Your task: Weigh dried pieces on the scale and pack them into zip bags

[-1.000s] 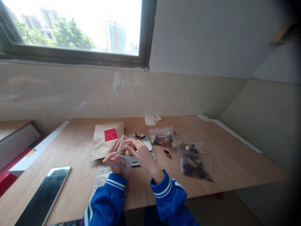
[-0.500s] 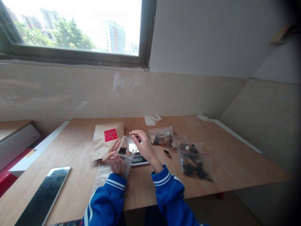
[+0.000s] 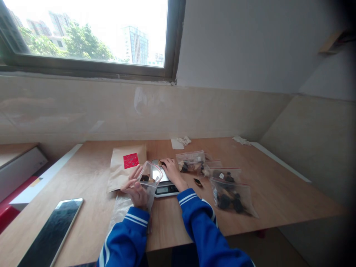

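Observation:
My left hand (image 3: pixel 137 192) holds a clear zip bag (image 3: pixel 151 190) with its mouth spread open. A few dark and tan dried pieces (image 3: pixel 146 178) lie inside it. My right hand (image 3: pixel 171 171) reaches over the silver plate of a small digital scale (image 3: pixel 166 190), fingers bent down around a brown dried piece (image 3: pixel 160 163) near the plate's far edge. That hand hides part of the plate. Right of the scale, a single dark dried piece with a pale rim (image 3: pixel 198 182) lies on the wooden table (image 3: pixel 172 226).
Several filled zip bags, one nearest me (image 3: pixel 232 198), stand on the right. A kraft paper bag (image 3: pixel 116 157) with a red label lies behind my left hand. At the left lies a phone (image 3: pixel 52 231). Crumpled tissue (image 3: pixel 184 141) and white paper sit near the wall.
My right hand has moved away from the zip bag's mouth, down and slightly right onto the scale plate. My left hand and the bag have stayed nearly in place.

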`<move>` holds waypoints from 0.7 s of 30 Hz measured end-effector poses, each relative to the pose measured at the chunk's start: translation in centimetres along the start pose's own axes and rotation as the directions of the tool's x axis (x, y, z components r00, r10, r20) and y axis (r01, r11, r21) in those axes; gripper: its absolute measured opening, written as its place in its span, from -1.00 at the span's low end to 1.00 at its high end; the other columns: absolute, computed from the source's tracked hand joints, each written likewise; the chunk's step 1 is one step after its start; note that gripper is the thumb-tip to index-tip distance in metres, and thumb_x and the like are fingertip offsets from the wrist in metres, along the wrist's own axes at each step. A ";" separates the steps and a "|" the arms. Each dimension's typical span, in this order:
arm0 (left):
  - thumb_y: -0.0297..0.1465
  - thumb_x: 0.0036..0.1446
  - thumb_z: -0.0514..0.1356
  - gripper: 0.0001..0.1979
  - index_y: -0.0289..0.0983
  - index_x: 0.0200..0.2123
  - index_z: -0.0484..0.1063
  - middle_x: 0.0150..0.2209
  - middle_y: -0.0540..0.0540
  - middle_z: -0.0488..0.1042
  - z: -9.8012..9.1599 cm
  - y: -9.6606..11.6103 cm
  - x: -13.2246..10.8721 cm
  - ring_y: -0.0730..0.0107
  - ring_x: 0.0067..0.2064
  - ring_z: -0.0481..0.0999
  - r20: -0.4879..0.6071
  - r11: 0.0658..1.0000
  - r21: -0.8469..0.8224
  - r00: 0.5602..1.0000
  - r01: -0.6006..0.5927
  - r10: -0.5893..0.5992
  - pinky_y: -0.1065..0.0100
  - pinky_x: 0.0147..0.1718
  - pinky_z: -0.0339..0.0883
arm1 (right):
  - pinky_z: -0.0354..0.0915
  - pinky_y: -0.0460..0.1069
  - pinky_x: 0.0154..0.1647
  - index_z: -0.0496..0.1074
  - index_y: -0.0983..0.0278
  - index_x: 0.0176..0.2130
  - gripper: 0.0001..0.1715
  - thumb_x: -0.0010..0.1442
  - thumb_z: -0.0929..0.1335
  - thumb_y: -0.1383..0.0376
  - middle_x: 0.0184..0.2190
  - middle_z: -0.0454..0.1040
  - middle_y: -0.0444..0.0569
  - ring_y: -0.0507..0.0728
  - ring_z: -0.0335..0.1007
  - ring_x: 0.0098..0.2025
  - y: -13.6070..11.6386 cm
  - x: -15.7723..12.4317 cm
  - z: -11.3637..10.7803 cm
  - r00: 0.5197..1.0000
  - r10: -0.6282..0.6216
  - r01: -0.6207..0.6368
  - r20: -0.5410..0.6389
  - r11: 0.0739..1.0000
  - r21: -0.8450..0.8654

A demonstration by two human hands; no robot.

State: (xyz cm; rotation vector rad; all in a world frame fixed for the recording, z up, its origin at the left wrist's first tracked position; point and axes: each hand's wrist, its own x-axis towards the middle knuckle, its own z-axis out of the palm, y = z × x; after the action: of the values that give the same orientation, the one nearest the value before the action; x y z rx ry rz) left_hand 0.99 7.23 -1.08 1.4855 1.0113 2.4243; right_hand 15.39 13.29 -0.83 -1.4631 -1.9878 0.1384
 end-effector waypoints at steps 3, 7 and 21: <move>-0.25 0.23 0.01 -0.80 -0.18 -0.21 0.00 -0.03 -0.33 0.42 -0.2 -0.1 0.0 0.11 -0.04 0.50 0.027 1.000 -0.024 1.000 -0.008 0.008 -0.13 -0.15 0.39 | 0.16 0.13 0.01 0.42 0.26 -0.06 -0.70 0.24 0.23 0.41 -0.13 0.43 0.10 0.24 0.24 -0.04 -0.1 -0.3 0.0 1.000 0.009 -0.009 -0.019 1.000 -0.014; -0.23 0.24 -0.01 -0.80 -0.17 -0.22 -0.02 -0.04 -0.30 0.42 -0.2 -0.2 -0.1 0.13 -0.05 0.51 0.029 1.000 -0.015 0.999 0.020 -0.020 -0.09 -0.16 0.41 | 0.19 0.11 -0.01 0.42 0.29 -0.08 -0.63 0.21 0.18 0.51 -0.15 0.41 0.12 0.23 0.25 -0.09 0.2 -0.5 -0.3 0.999 0.002 -0.002 -0.039 1.000 -0.003; -0.22 0.24 -0.01 -0.79 -0.18 -0.24 -0.02 -0.03 -0.32 0.42 -0.6 -1.0 -0.4 0.13 0.00 0.48 0.033 0.999 0.023 0.999 0.035 -0.035 -0.11 -0.08 0.35 | 0.21 0.10 0.07 0.38 0.27 -0.12 -0.69 0.20 0.18 0.45 -0.15 0.38 0.05 0.16 0.28 -0.02 -1.8 -0.7 -3.2 0.950 0.116 0.010 -0.290 0.917 0.399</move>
State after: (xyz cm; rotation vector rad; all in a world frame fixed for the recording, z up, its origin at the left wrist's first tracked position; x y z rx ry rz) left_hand 0.45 7.54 -2.21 1.4974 1.0520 2.3637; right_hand 15.84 11.05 2.14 -1.1920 -1.5567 0.2993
